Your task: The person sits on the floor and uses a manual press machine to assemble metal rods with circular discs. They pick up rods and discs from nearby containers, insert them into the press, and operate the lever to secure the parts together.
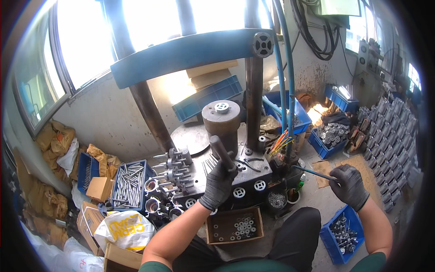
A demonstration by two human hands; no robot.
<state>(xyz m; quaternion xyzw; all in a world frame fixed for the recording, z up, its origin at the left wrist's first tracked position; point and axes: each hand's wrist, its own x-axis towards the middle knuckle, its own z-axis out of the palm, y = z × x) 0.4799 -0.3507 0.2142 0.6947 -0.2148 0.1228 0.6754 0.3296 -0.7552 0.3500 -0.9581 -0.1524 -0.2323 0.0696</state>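
Note:
My left hand, in a dark work glove, is closed round a dark metal cylinder. It holds the cylinder tilted above the front of the press table. Just beyond stands a thick round block with a small spoked metal ring on top. Off to the right, my gloved right hand grips the end of a thin bluish lever that runs to the side of the press. Dark pliers lie on the table, right of my left hand. Shafts with rotors stand at its left side.
A blue crossbeam spans the steel columns. Below the table sits a cardboard box of small rings. Blue crates hold shafts, rotor parts and round metal parts. Stacked grey housings rise at the right.

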